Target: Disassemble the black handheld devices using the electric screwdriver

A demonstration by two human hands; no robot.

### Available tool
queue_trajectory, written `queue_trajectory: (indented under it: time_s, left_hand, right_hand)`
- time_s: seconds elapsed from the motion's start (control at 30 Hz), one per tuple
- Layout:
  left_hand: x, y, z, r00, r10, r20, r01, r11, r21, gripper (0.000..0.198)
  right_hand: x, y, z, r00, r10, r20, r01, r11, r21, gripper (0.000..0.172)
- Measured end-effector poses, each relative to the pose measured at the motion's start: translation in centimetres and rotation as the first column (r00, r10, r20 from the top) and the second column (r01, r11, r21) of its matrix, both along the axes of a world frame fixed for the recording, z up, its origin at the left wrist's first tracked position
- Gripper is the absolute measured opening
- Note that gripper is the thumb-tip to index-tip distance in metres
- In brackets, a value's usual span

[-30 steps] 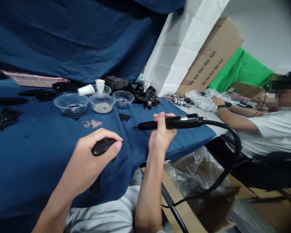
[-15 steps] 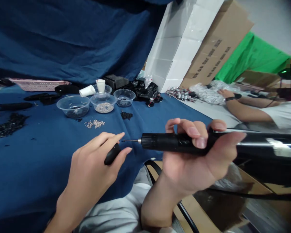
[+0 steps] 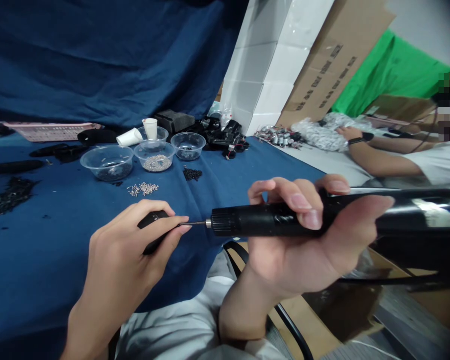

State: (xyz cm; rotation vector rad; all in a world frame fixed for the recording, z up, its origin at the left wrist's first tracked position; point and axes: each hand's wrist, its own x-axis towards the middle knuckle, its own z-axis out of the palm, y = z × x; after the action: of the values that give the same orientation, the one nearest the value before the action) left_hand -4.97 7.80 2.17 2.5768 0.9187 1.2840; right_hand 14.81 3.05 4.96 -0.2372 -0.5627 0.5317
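My right hand is closed around a black electric screwdriver, held level with its thin bit pointing left. In my left hand is a small black plastic part, mostly covered by the fingers. The left thumb and index fingertips close around the end of the bit, right at the part's edge. Whether a screw sits on the tip is hidden by those fingertips. Beyond the hands, a small heap of silvery screws and a heap of black screws lie on the blue cloth.
Clear plastic bowls with small parts stand behind the heaps, beside white paper cups. A pink basket and black parts lie farther back. White boxes rise behind. At right, a co-worker's arm reaches over another table.
My left hand has shifted slightly left and turned the black part. Its fingertips have closed at the bit's tip, which was exposed before. The screwdriver has moved slightly left.
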Motion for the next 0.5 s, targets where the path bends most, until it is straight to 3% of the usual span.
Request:
queue_trajectory:
  time_s: [0.2, 0.33, 0.5]
  left_hand:
    - [0.07, 0.29, 0.13, 1.000, -0.011, -0.007, 0.012, 0.996, 0.083, 0.009]
    - [-0.09, 0.45, -0.05, 0.999, 0.000, -0.040, 0.008, 0.982, 0.191, 0.012]
    - [0.41, 0.63, -0.35, 0.998, 0.026, -0.062, 0.003, 0.907, 0.422, 0.017]
  right_hand:
    - [0.08, -0.55, 0.24, 0.999, 0.014, -0.045, -0.017, 0.998, -0.068, 0.040]
    - [0.26, -0.54, 0.13, 0.998, 0.037, -0.050, -0.040, 0.998, -0.053, 0.035]
    - [0.20, -0.06, -0.16, 0.993, 0.096, -0.064, -0.096, 0.995, 0.000, 0.025]
